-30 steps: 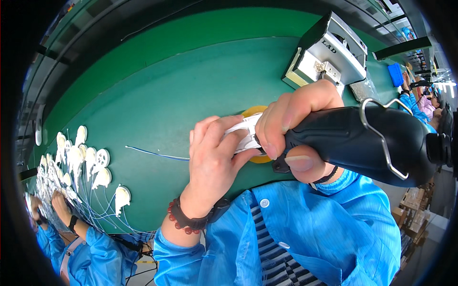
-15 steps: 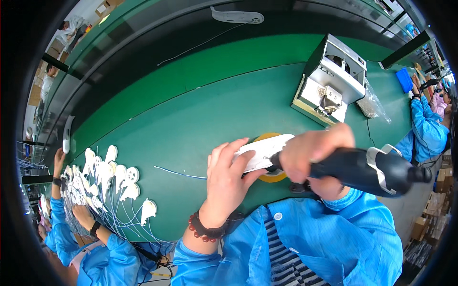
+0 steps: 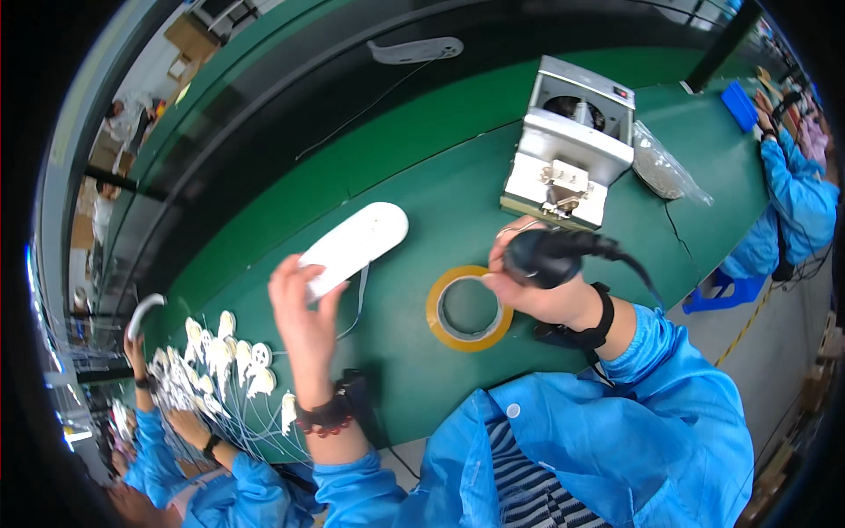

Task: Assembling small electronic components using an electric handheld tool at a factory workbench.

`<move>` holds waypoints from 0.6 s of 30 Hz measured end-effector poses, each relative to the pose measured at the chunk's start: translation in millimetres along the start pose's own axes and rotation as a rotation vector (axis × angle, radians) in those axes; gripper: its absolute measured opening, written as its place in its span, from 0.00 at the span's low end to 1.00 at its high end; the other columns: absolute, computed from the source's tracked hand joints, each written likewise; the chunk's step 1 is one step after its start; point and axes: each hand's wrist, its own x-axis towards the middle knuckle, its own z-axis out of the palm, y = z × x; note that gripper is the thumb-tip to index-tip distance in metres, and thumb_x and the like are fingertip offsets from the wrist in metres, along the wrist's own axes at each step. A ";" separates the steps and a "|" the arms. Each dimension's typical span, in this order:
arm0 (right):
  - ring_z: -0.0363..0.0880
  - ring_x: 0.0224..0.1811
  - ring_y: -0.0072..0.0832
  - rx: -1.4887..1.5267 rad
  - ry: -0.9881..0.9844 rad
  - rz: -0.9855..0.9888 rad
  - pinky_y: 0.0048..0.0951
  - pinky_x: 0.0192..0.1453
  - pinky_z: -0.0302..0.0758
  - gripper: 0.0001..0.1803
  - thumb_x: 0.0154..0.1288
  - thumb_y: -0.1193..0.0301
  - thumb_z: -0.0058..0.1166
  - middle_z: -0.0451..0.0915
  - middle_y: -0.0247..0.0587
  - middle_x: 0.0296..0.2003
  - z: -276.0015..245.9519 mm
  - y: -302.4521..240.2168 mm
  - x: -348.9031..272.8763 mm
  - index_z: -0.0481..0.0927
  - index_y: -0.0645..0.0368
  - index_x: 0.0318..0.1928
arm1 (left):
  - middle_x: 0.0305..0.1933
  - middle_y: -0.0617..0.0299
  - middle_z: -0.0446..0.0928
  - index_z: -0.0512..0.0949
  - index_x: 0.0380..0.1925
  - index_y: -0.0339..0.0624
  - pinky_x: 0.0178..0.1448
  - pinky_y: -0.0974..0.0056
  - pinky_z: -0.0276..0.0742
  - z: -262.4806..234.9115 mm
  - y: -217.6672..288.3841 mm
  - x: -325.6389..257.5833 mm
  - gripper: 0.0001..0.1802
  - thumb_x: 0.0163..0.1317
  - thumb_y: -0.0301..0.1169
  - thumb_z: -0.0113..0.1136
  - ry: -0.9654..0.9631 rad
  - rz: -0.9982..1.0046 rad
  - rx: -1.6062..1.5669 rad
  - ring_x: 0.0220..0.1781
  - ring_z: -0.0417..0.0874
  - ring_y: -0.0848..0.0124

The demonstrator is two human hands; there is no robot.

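Note:
My left hand (image 3: 304, 308) grips the near end of a long, rounded white plastic housing (image 3: 361, 242). Its smooth face is up, and a thin pale cable (image 3: 363, 295) hangs from its side. In my right hand (image 3: 559, 304) is a black electric screwdriver (image 3: 537, 260), its thick cord trailing off to the right. The screwdriver's tip is hidden; its body is close to the front of a silver screw feeder (image 3: 576, 145). A roll of yellowish tape (image 3: 433, 308) lies flat on the green table between my hands.
Several white plastic parts with cables (image 3: 216, 361) lie at the left beside a co-worker's hand (image 3: 189, 427). A clear bag of small parts (image 3: 660, 172) lies right of the feeder. Another white housing (image 3: 414, 51) rests on the dark strip beyond. A blue bin (image 3: 739, 106) stands far right.
The white housing has left the tape roll, moved left with my left hand, and been turned smooth face up. My right hand has taken the screwdriver off it, up toward the feeder.

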 end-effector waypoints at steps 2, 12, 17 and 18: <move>0.74 0.26 0.16 -0.132 -0.101 0.015 0.23 0.33 0.74 0.17 0.59 0.68 0.72 0.78 0.32 0.26 -5.7 -9.4 5.5 0.77 0.59 0.43 | 0.60 0.49 0.74 0.79 0.43 0.41 0.67 0.52 0.70 -14.5 -18.5 29.8 0.20 0.49 0.21 0.74 0.092 0.094 0.218 0.64 0.73 0.49; 0.83 0.31 0.19 -0.014 -0.104 0.078 0.24 0.38 0.78 0.18 0.56 0.71 0.69 0.85 0.35 0.31 -7.6 -13.1 9.3 0.77 0.59 0.45 | 0.59 0.46 0.74 0.78 0.37 0.36 0.68 0.51 0.72 68.3 -49.6 131.5 0.10 0.54 0.18 0.65 0.160 0.247 0.254 0.65 0.74 0.48; 0.83 0.28 0.21 -0.084 -0.123 0.096 0.23 0.35 0.76 0.19 0.55 0.71 0.69 0.84 0.35 0.28 -3.6 -19.5 11.2 0.77 0.58 0.46 | 0.72 0.49 0.67 0.83 0.48 0.40 0.72 0.49 0.69 104.8 -25.7 113.4 0.13 0.62 0.24 0.63 0.005 0.126 0.349 0.75 0.65 0.45; 0.82 0.29 0.25 -0.037 -0.121 0.139 0.26 0.37 0.77 0.19 0.55 0.69 0.71 0.83 0.37 0.31 -6.5 -21.0 11.0 0.78 0.59 0.45 | 0.73 0.49 0.66 0.83 0.50 0.40 0.72 0.49 0.68 103.2 -18.4 111.9 0.15 0.63 0.24 0.63 -0.015 0.116 0.364 0.76 0.65 0.46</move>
